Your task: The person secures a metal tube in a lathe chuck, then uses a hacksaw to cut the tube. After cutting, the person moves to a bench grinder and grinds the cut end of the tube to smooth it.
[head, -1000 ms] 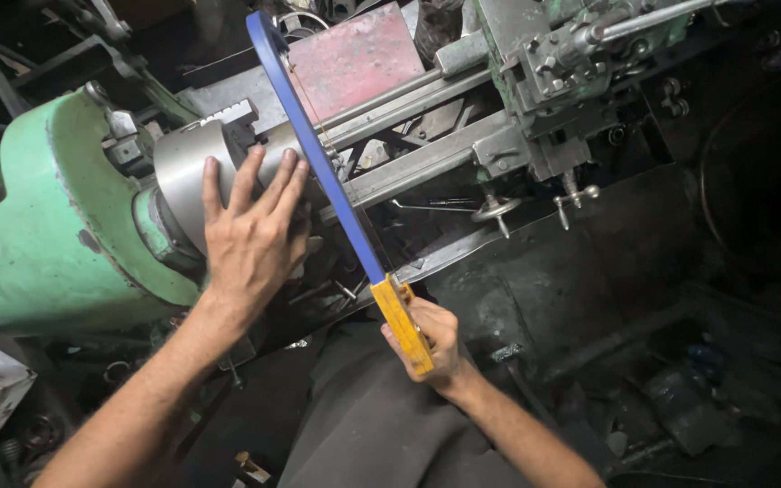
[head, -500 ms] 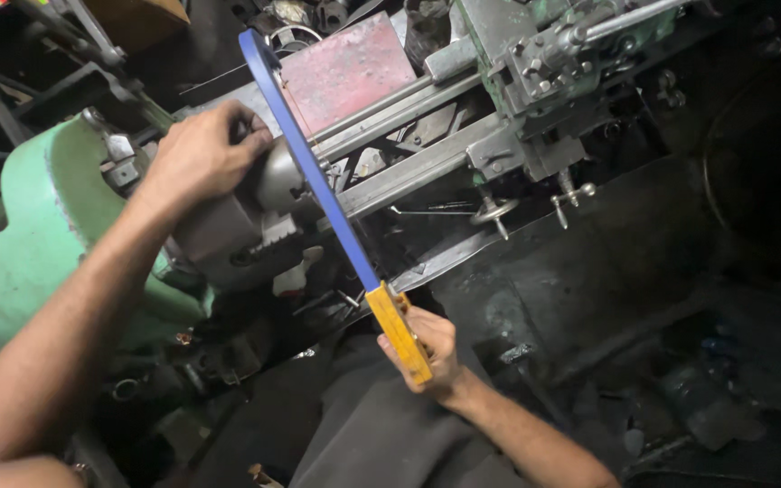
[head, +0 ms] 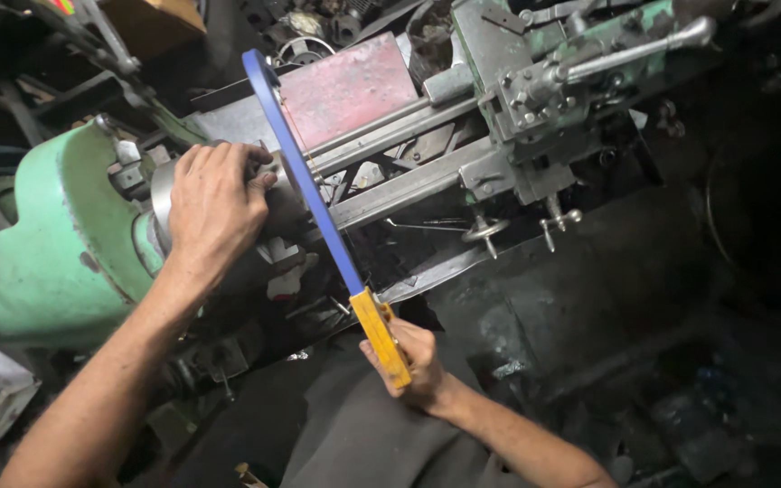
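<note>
Left hand (head: 214, 203) clamps the lathe chuck (head: 166, 194) to steady it, right hand (head: 418, 361) grips the hacksaw (head: 323, 217) by its yellow handle, blade angled across the work

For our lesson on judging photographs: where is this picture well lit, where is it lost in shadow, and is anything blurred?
Head view: light falls on the left hand, the green machine housing and the blue saw frame; the right hand on the yellow handle is sharp; the floor at lower right is in deep shadow.

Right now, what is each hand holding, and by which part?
The right hand holds the blue hacksaw by its yellow handle. The left hand grips the lathe chuck, fingers curled over its rim.
</note>
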Demonstrator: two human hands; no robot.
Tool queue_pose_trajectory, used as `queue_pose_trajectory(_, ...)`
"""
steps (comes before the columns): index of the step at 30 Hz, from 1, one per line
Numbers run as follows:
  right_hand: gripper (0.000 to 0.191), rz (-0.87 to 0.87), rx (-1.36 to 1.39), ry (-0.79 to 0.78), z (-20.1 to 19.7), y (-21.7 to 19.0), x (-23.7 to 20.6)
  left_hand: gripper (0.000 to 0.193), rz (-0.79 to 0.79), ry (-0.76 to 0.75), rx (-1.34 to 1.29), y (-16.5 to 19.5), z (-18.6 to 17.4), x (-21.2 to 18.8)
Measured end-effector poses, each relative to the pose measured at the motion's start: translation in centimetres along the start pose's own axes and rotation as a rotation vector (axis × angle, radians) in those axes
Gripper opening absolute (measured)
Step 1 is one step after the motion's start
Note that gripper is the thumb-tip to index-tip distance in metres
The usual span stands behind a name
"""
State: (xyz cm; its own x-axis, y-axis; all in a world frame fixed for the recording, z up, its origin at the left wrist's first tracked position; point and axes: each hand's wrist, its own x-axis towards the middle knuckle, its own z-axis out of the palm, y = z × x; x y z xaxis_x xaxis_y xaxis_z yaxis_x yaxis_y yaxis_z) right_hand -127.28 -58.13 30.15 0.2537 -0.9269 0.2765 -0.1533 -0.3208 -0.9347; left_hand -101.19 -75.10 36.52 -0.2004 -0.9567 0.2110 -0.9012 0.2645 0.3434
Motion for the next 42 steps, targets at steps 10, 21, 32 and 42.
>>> queue_pose_trajectory(10, 0.023, 0.048, 0.123, -0.151, -1.0, 0.4, -0.6, 0.035, -0.233, -0.382, 0.004, -4.3, 0.5, 4.4)
queue_pose_trajectory(21, 0.014, 0.148, 0.071, 0.059, 2.3, -0.6, -2.1, 0.049, -0.300, -1.043, -0.391, -13.8, 9.5, 12.1)
queue_pose_trajectory(32, 0.008, 0.253, -0.020, 0.127, 2.4, -1.2, -1.0, 0.087, -0.307, -0.705, -0.202, -14.5, 9.5, 11.9)
queue_pose_trajectory(42, 0.020, 0.218, -0.088, 0.127, 3.2, -1.7, -0.8, 0.036, 0.255, -0.398, -0.228, -11.4, 7.4, 16.6)
